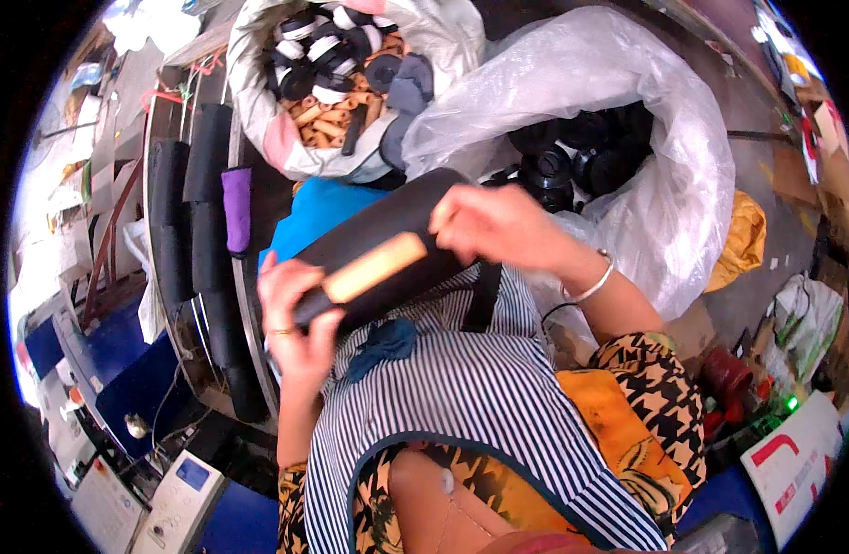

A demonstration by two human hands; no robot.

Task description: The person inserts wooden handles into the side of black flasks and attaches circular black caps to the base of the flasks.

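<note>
Across my lap lies a long black cylinder-like piece [387,214], tilted up to the right, with a tan strip [376,266] along its near side. I cannot tell whether that strip is a tube or a flat label. At the lower left end, my left hand [297,309] is closed, thumb below and fingers above. My right hand [498,226], slightly blurred, has its fingers curled against the upper right end. Under the piece are a bright blue cloth [327,214] and my striped apron [443,379], with a dark teal cloth bunch [383,349] on it.
Ahead stands a white sack [258,111] of tan tubes and black-and-white rolls. Right of it, a clear plastic bag [683,138] holds round black pieces. Black rolls [212,240] and a purple one [237,208] line a rack at left. A yellow bag [743,240] lies right.
</note>
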